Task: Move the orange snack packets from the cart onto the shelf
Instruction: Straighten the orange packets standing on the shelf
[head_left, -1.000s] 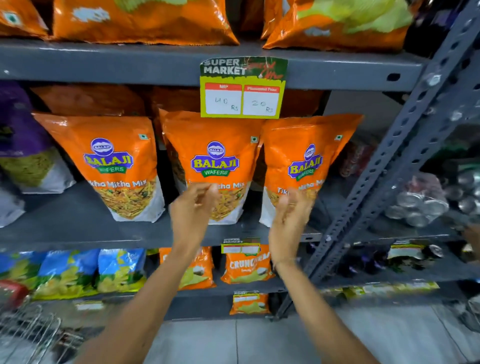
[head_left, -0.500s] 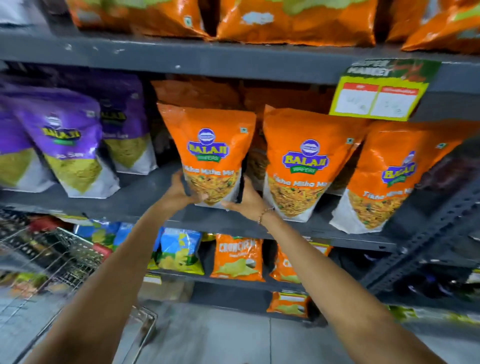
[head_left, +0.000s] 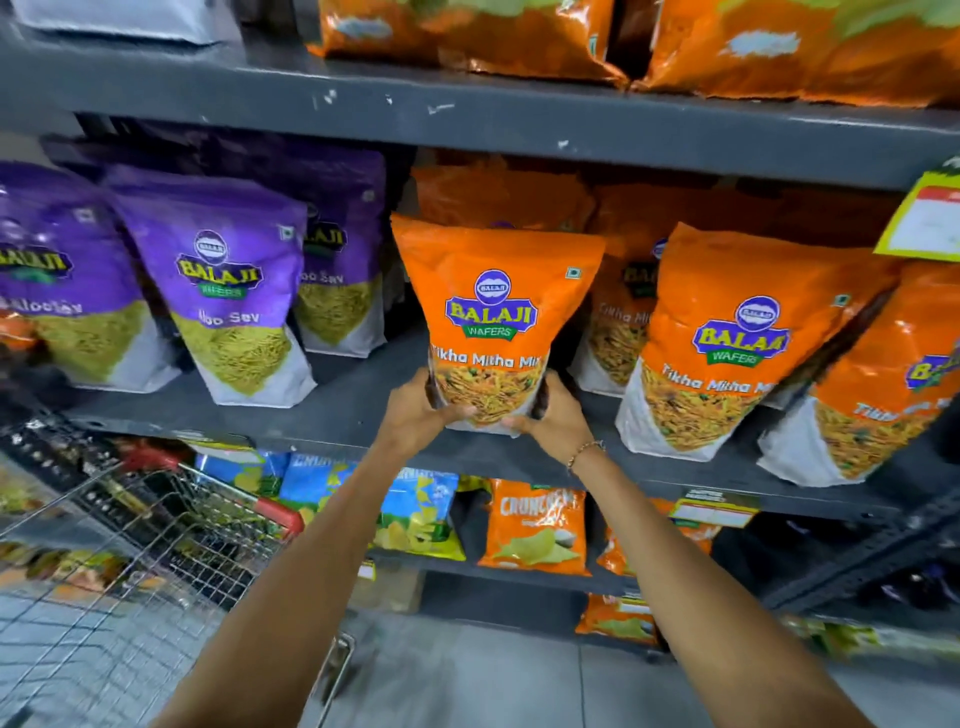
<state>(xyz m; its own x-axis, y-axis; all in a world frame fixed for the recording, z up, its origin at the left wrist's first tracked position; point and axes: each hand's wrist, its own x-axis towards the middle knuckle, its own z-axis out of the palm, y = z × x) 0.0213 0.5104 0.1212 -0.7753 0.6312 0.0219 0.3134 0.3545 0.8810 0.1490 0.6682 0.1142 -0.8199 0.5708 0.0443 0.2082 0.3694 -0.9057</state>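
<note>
An orange Balaji Tikha Mitha Mix packet (head_left: 493, 312) stands upright at the front of the grey middle shelf (head_left: 343, 410). My left hand (head_left: 421, 410) grips its lower left corner and my right hand (head_left: 556, 421) grips its lower right corner. More orange packets (head_left: 727, 338) stand to its right and behind it. The wire cart (head_left: 156, 540) with a red handle sits at the lower left; what lies inside it is blurred.
Purple Aloo Sev packets (head_left: 228, 291) fill the shelf to the left of the orange ones. The shelf above carries other orange bags (head_left: 519, 36). Blue and orange chip bags (head_left: 535, 525) sit on the lower shelves. A yellow price tag (head_left: 924, 218) hangs at right.
My view and both hands shifted left along the shelf. The hands went from hovering open by the right-hand packets to gripping the bottom of the leftmost orange packet.
</note>
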